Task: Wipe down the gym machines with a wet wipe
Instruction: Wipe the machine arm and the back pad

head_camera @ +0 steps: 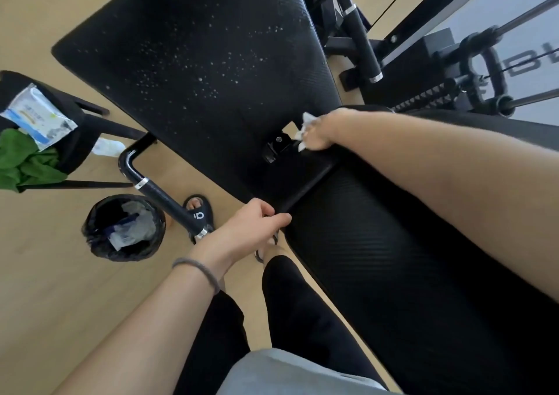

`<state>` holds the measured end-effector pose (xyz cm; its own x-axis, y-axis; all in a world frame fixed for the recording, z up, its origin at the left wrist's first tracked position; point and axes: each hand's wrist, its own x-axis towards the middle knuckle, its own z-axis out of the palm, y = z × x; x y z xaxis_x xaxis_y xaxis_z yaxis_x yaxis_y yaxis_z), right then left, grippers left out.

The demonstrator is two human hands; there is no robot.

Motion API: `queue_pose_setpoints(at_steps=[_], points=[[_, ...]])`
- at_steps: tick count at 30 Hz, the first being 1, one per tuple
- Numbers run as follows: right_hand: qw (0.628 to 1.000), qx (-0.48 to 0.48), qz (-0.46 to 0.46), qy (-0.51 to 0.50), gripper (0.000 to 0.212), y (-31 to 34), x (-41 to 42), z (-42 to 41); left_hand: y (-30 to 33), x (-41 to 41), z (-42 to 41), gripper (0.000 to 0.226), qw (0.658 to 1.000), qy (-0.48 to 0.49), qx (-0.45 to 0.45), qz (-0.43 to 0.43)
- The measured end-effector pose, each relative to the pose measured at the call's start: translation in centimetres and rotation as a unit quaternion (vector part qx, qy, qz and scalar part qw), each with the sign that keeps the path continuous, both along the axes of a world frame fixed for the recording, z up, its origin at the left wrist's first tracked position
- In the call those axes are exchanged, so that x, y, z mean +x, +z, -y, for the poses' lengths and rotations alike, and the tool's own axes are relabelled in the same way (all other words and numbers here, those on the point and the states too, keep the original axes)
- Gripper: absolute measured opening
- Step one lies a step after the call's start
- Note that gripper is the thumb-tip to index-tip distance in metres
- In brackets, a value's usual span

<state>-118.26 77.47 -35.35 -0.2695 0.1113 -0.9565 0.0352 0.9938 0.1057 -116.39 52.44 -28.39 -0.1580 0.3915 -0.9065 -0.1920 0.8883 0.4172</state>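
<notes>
Your black padded backrest (pixel 193 62), dotted with droplets, fills the view above the seat pad (pixel 393 258). Your right hand (pixel 320 133) clutches the crumpled wet wipe (pixel 306 128) down at the hinge bracket (pixel 276 146) between them. Your left hand (pixel 251 228) curls its fingers round the backrest's lower edge.

Soft, even daylight fills the room where I work, bright on the pale floor (pixel 45 288) and brightest at the upper right. The black backrest pad (pixel 193 62) shows white droplets catching the light, and the curved handle (pixel 133 167) carries a small glare. My right hand (pixel 320 134) is smeared with motion blur. Straight lines bow toward the edges, and my forearms loom large near the frame's border.
</notes>
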Motion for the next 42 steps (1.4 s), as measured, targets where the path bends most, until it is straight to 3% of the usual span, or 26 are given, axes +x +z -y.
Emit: queue_pose_setpoints(at_steps=[5, 13, 21, 25, 30, 32, 38, 40, 42], points=[[0.987, 0.109, -0.024, -0.120, 0.055, 2.7, 2.0, -5.9, 0.5, 0.0, -0.2, 0.027, 1.000, 0.024, -0.001, 0.018], [0.981, 0.165, -0.024, -0.101, 0.065, 6.8, 4.6, -3.3, 1.5, -0.2, -0.5, 0.029, 0.999, 0.039, -0.011, 0.026], [0.999, -0.022, -0.030, -0.036, 0.060, 0.2, 3.1, 3.9, 1.0, 0.2, 0.1, 0.035, 0.999, 0.031, 0.006, 0.010], [0.998, -0.041, -0.036, -0.021, 0.063, -2.6, 2.6, 6.0, -0.4, -0.4, 2.1, 0.030, 0.999, 0.017, 0.021, -0.026], [0.995, -0.094, -0.028, 0.036, 0.042, -1.1, 1.4, 9.3, -2.5, -3.9, 6.9, 0.035, 0.993, 0.006, -0.060, -0.097], [0.995, -0.070, -0.054, 0.045, 0.042, -0.4, 1.4, 10.7, -3.0, -5.3, 8.6, 0.034, 0.990, 0.002, -0.074, -0.119], [0.963, -0.029, -0.182, -0.196, 0.049, 0.3, 1.4, 12.6, -3.5, -8.6, 12.7, 0.026, 0.983, -0.033, -0.056, -0.171], [0.912, -0.039, -0.243, -0.327, 0.034, 0.7, 0.5, 14.1, -4.0, -9.6, 14.4, 0.024, 0.981, -0.018, -0.054, -0.183], [0.829, -0.095, -0.290, -0.469, 0.036, 0.9, -0.3, 17.3, -4.7, -10.6, 16.4, 0.025, 0.980, 0.013, -0.058, -0.192]])
